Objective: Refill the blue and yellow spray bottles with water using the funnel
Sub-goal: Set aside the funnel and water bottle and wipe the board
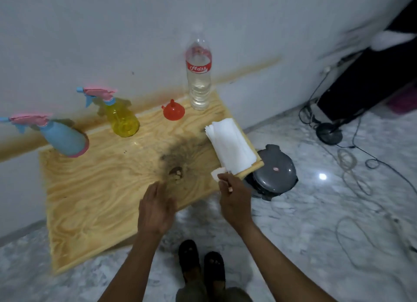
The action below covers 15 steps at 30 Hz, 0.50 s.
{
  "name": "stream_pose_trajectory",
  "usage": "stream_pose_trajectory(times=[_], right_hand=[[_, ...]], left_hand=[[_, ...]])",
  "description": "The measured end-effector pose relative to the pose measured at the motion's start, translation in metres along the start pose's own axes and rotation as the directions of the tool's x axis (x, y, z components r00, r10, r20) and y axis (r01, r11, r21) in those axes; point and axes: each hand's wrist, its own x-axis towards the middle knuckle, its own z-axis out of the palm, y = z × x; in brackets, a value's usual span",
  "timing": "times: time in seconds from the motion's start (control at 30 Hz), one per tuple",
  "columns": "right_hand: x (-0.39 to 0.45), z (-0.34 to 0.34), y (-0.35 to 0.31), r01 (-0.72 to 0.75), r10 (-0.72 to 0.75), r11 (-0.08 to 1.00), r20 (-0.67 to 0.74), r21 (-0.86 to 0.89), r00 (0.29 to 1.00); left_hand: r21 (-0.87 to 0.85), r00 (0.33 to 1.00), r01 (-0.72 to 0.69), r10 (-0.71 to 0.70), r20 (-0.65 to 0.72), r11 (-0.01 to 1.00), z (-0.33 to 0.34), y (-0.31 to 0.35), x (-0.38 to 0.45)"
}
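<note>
A blue spray bottle (65, 139) with a pink trigger head stands at the far left of the wooden table (94, 189). To its right is a yellow spray bottle (123, 119), also with its pink head on. A red funnel (173, 111) rests upside down near the wall. Behind it stands a clear water bottle (199, 76), uncapped and partly full. My left hand (156, 209) hovers open over the table's front edge. My right hand (234, 200) pinches a white tissue (217, 173) at the table's right corner.
A stack of white paper towels (232, 143) lies along the table's right edge. A grey round appliance (275, 171) sits on the marble floor beside the table. Cables (352, 164) and a fan base (328, 133) lie at the right. A dark stain marks the table's middle.
</note>
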Motion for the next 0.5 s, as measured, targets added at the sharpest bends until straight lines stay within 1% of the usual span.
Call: stream_pose_trajectory(times=[0.03, 0.1, 0.17, 0.23, 0.3, 0.4, 0.5], right_hand=[[0.001, -0.017, -0.001, -0.065, 0.065, 0.998, -0.038, -0.001, 0.997], [0.003, -0.050, 0.006, -0.160, 0.157, 0.987, -0.162, -0.007, 0.974], [0.004, -0.080, 0.018, -0.232, 0.232, 0.972, -0.293, 0.035, 0.928], [0.004, -0.103, 0.032, -0.284, 0.291, 0.956, -0.388, 0.077, 0.874], [0.004, -0.121, 0.043, -0.331, 0.350, 0.935, -0.447, 0.124, 0.823], [0.012, -0.142, 0.054, -0.356, 0.397, 0.917, -0.512, 0.180, 0.762], [0.031, -0.157, 0.059, -0.345, 0.410, 0.912, -0.552, 0.223, 0.726]], left_hand=[[-0.018, 1.000, -0.027, 0.027, -0.014, 0.999, -0.003, 0.016, 0.004], [-0.030, 0.997, -0.080, 0.079, -0.020, 0.996, -0.005, 0.049, 0.015], [-0.016, 0.990, -0.142, 0.142, -0.006, 0.990, -0.005, 0.082, 0.025], [0.008, 0.974, -0.224, 0.224, 0.013, 0.974, -0.004, 0.114, 0.033], [-0.002, 0.957, -0.287, 0.287, 0.039, 0.958, -0.004, 0.145, 0.041], [-0.029, 0.906, -0.422, 0.422, -0.004, 0.906, 0.001, 0.186, 0.054], [-0.060, 0.884, -0.467, 0.468, 0.003, 0.882, 0.010, 0.223, 0.070]])
